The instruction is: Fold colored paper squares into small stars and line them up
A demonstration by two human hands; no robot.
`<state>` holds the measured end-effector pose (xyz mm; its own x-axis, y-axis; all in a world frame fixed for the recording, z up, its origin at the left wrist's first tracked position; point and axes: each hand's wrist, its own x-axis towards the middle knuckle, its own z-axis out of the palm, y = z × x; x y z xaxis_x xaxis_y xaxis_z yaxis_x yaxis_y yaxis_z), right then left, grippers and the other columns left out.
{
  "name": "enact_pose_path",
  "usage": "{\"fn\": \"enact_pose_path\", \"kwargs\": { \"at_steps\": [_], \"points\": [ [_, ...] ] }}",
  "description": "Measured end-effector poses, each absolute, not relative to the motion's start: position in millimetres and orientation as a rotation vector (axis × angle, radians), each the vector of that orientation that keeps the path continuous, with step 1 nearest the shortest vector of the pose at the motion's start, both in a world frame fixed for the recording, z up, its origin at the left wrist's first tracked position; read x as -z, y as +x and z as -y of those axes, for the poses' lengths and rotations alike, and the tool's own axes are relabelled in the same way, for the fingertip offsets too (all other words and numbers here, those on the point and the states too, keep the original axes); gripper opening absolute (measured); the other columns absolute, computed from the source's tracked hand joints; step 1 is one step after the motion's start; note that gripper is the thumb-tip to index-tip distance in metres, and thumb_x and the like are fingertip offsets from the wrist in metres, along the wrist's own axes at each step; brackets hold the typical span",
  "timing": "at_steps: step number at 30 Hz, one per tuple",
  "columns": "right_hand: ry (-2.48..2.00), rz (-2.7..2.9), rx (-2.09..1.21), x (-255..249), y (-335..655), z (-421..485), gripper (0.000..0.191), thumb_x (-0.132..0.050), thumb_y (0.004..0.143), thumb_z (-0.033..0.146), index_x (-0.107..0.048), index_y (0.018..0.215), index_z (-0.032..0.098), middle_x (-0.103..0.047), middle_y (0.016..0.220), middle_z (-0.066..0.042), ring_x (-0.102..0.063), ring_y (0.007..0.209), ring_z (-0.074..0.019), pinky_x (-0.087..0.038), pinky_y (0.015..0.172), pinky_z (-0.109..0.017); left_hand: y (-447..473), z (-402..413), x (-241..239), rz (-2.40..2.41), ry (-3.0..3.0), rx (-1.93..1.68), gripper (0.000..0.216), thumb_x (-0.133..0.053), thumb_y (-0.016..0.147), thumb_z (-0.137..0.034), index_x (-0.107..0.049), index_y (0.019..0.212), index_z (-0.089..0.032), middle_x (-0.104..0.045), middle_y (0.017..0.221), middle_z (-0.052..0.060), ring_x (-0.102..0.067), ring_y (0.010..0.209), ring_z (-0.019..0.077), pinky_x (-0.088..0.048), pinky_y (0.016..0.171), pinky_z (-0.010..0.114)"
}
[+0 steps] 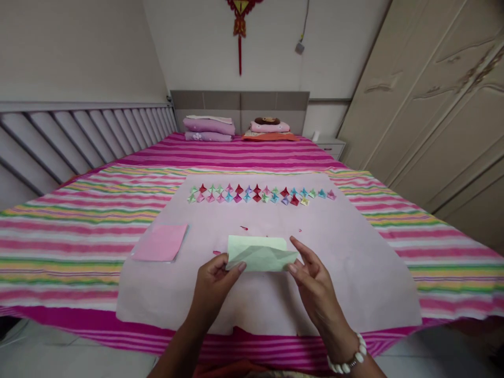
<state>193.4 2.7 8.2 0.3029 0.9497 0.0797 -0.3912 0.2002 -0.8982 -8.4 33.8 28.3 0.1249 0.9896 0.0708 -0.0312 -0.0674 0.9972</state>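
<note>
A light green sheet of paper (pixel 258 254), folded over lengthwise, is held up in front of me above a pale board. My left hand (pixel 214 283) pinches its left end, thumb on the near face. At the right end, my right hand (pixel 317 281) grips the lower corner between thumb and fingers, while its index finger points up away from the paper. A bracelet of white beads (pixel 348 359) circles my right wrist. Beyond the paper, two rows of small folded paper shapes (pixel 256 193) in several colours line the far part of the board.
A stack of pink paper (pixel 161 242) lies on the left of the pale board (pixel 346 262). Small red scraps (pixel 244 228) dot its middle. Underneath is a bed with a striped cover (pixel 66 247), with folded bedding (pixel 208 128) at the headboard. A railing (pixel 86 136) runs along the left.
</note>
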Motion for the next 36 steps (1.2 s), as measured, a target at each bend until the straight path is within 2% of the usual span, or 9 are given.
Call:
{"fn": "enact_pose_path", "kwargs": {
  "at_steps": [2,4,7,10,17,25,28,32,36],
  "points": [
    [-0.907,0.653,-1.165,-9,191,-5,0.055,-0.085,0.059,0.028,-0.066,0.110,0.029,-0.056,0.134,-0.006,-0.060,0.106,-0.0230,-0.047,0.089,-0.036,-7,-32,-27,-1.068,1.305,-1.207,0.014,-0.072,0.073,-0.030,-0.069,0.071,-0.017,-0.068,0.071,0.001,-0.062,0.072,0.0163,-0.048,0.065,0.025],
    [-0.911,0.577,-1.270,-11,190,-7,0.060,-0.087,0.055,0.028,-0.066,0.112,0.026,-0.069,0.108,-0.005,-0.064,0.092,-0.0210,-0.050,0.081,-0.033,-5,-31,-27,-1.027,1.288,-1.227,0.013,-0.073,0.072,-0.028,-0.069,0.076,-0.017,-0.069,0.075,0.002,-0.063,0.073,0.0162,-0.049,0.066,0.025],
    [-0.950,0.560,-1.394,-16,187,-9,0.044,-0.087,0.055,0.027,-0.072,0.095,0.020,-0.070,0.076,-0.001,-0.063,0.067,-0.0155,-0.050,0.065,-0.027,-3,-30,-27,-0.963,1.177,-1.254,0.043,-0.076,0.069,-0.024,-0.063,0.109,-0.018,-0.072,0.084,0.003,-0.066,0.078,0.0171,-0.051,0.070,0.026],
    [-0.988,0.604,-1.375,-18,183,-9,0.024,-0.087,0.057,0.028,-0.070,0.071,0.017,-0.068,0.065,0.000,-0.058,0.058,-0.0115,-0.046,0.056,-0.023,1,-31,-27,-0.971,0.997,-1.296,0.072,-0.079,0.065,-0.023,-0.049,0.131,-0.018,-0.073,0.087,0.004,-0.067,0.079,0.0170,-0.052,0.073,0.027],
    [-1.059,0.672,-1.222,-17,174,-7,0.026,-0.085,0.058,0.033,-0.068,0.070,0.019,-0.067,0.062,0.001,-0.055,0.054,-0.0132,-0.044,0.054,-0.026,25,-24,-27,-0.655,0.704,-1.014,0.040,-0.073,0.075,-0.034,-0.067,0.107,-0.011,-0.072,0.103,0.014,-0.065,0.100,0.0266,-0.051,0.087,0.037],
    [-1.049,0.966,-1.040,-8,192,2,0.031,-0.061,0.086,0.039,-0.065,0.113,0.025,-0.069,0.095,-0.005,-0.059,0.079,-0.0192,-0.048,0.072,-0.032,26,-25,-32,-0.767,0.661,-1.066,0.030,-0.073,0.076,-0.030,-0.068,0.096,-0.009,-0.074,0.094,0.013,-0.068,0.091,0.0249,-0.055,0.079,0.036],
    [-0.996,1.146,-0.985,-4,197,6,0.039,-0.059,0.087,0.030,-0.057,0.126,0.031,-0.061,0.123,-0.007,-0.059,0.097,-0.0222,-0.048,0.080,-0.036,22,-28,-34,-0.788,0.629,-1.088,0.030,-0.073,0.075,-0.029,-0.066,0.096,-0.009,-0.074,0.094,0.012,-0.068,0.088,0.0230,-0.055,0.077,0.034],
    [-0.993,1.477,-0.640,-6,196,12,0.051,-0.063,0.080,0.014,-0.057,0.125,0.037,-0.034,0.149,-0.003,-0.047,0.121,-0.0269,-0.041,0.096,-0.043,19,-29,-34,-0.781,0.590,-1.057,0.031,-0.074,0.074,-0.028,-0.065,0.098,-0.010,-0.073,0.096,0.012,-0.068,0.087,0.0222,-0.054,0.076,0.033],
    [-0.994,1.671,-0.392,-11,193,14,0.045,-0.058,0.079,0.007,-0.067,0.113,0.036,-0.034,0.149,-0.001,-0.044,0.124,-0.0296,-0.040,0.097,-0.048,20,-26,-33,-0.765,0.641,-1.005,0.031,-0.075,0.073,-0.029,-0.068,0.097,-0.012,-0.073,0.097,0.011,-0.068,0.086,0.0219,-0.052,0.077,0.033]
  ]
}}
